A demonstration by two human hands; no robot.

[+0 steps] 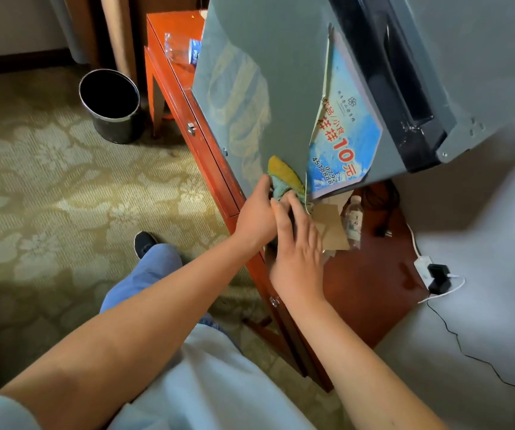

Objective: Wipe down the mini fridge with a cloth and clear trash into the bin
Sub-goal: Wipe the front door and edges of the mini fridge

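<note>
The grey mini fridge (250, 72) stands on a red-brown wooden desk (181, 97), with a blue price sticker (340, 141) peeling from its door. A yellow and green cloth (284, 178) lies bunched against the door's lower edge. My left hand (256, 212) grips the cloth from the left. My right hand (296, 246) lies beside it with straight fingers touching the cloth's underside. Brown paper scraps (330, 221) and a small plastic bottle (353, 218) lie on the desk under the fridge's corner. A black bin (110, 103) stands on the carpet at the left.
A crumpled clear plastic bottle (181, 51) lies on the desk behind the fridge. A white power strip with a black plug (429, 271) and trailing cables sits on the desk's right edge by the wall. Patterned carpet (32, 187) spreads to the left.
</note>
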